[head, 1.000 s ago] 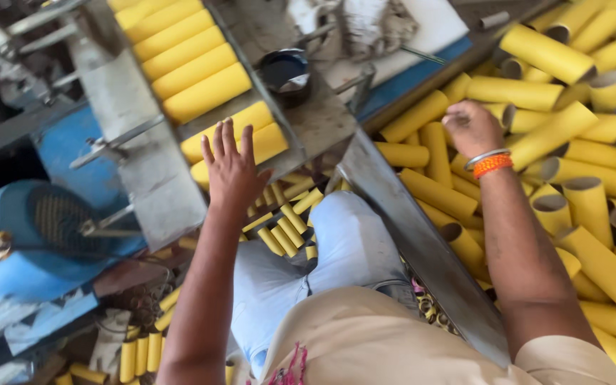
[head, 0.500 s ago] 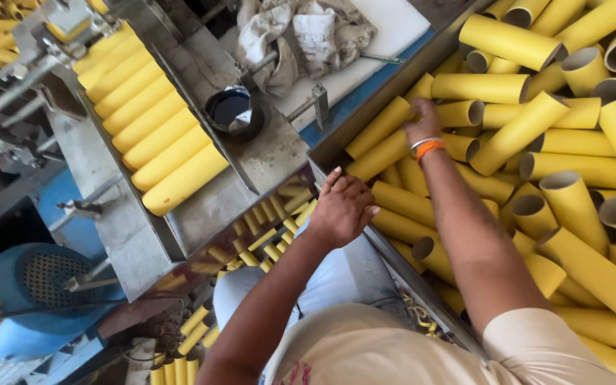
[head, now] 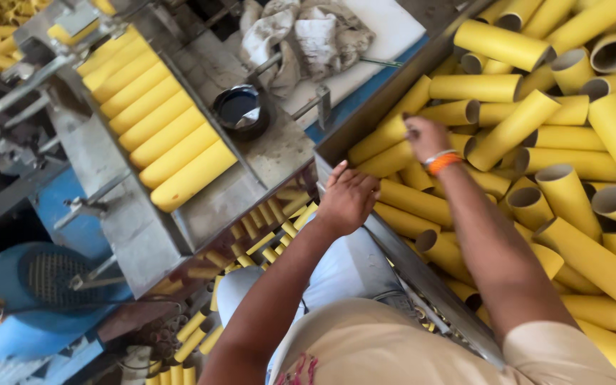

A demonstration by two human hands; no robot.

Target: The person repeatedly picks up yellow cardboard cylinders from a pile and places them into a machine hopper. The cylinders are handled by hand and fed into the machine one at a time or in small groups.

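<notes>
My right hand (head: 427, 137), with orange and white bands on its wrist, reaches into a metal bin (head: 365, 121) piled with several yellow cardboard tubes (head: 515, 128). Its fingers curl down against a tube in the pile (head: 386, 139), and the hand hides the grip. My left hand (head: 348, 198) hovers at the bin's near rim, fingers loosely apart, holding nothing. To the left, a sloped metal tray (head: 251, 189) carries a row of yellow tubes (head: 162, 135) lying side by side.
A dark round pot (head: 240, 110) and crumpled rags (head: 301, 36) sit on the machine top beyond the tray. Short yellow tube pieces (head: 269, 235) lie under the tray's lower edge. A blue motor housing (head: 30, 299) is at lower left. My knee in light trousers (head: 336, 274) is below.
My left hand has moved right, from the tray's lower edge to the bin's rim. My right hand stayed among the tubes in the bin. The view has shifted.
</notes>
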